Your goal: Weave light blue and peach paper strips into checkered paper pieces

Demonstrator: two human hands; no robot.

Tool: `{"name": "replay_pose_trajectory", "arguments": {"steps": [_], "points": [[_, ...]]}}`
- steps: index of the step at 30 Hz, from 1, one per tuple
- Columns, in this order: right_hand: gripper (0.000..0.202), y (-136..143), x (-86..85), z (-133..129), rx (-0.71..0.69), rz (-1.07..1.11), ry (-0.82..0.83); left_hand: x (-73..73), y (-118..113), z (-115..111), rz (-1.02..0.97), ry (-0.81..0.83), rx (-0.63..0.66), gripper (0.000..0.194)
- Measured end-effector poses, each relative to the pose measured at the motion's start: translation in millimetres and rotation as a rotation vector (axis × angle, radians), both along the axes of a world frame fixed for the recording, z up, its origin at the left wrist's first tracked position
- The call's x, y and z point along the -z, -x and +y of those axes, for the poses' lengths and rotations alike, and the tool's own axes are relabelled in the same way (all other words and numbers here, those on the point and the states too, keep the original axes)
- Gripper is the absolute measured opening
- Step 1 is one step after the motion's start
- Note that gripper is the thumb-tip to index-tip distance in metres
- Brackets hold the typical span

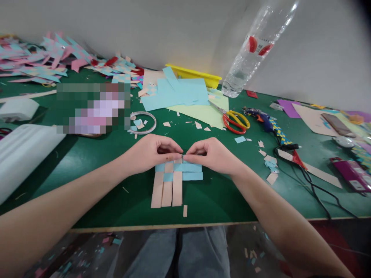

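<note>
A small woven piece of paper strips [168, 177] lies on the green table, its peach strips running toward me and its light blue strips pointing right. At its far edge, my left hand [155, 151] pinches the paper between thumb and fingers. Just beside it my right hand [209, 155] pinches too, the two sets of fingertips almost meeting near the top right corner of the weave. The fingers partly cover that far edge. A short peach scrap [185, 211] sits by the near end of the weave.
Red-and-yellow scissors [236, 120], a tape ring [155, 122] and a tilted plastic bottle [246, 58] stand beyond my hands. Blue paper sheets [185, 90] lie at the back. On the right are a glue gun [262, 117] with a cable and a purple box [350, 173]. A phone-like blurred object lies left.
</note>
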State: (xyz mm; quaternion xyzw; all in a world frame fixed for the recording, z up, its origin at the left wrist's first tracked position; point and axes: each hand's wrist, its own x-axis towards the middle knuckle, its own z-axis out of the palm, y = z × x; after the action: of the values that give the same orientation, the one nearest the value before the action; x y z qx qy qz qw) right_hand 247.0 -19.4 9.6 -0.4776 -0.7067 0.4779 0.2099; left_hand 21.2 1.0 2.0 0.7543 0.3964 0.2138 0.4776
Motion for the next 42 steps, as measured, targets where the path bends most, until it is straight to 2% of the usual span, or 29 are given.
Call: {"name": "replay_pose_trajectory", "arguments": {"steps": [14, 36, 42], "points": [[0.023, 1.2, 0.4, 0.5, 0.009, 0.026, -0.015, 2.6, -0.2, 0.5, -0.053, 0.032, -0.023, 0.018], [0.021, 1.4, 1.0, 1.0, -0.017, -0.012, -0.029, 0.1, 1.0, 1.8, 0.021, -0.042, 0.0, 0.014], [0.027, 0.4, -0.3, -0.3, -0.021, 0.053, 0.0, -1.2, 2.2, 1.0, 0.013, -0.054, -0.025, 0.011]]}}
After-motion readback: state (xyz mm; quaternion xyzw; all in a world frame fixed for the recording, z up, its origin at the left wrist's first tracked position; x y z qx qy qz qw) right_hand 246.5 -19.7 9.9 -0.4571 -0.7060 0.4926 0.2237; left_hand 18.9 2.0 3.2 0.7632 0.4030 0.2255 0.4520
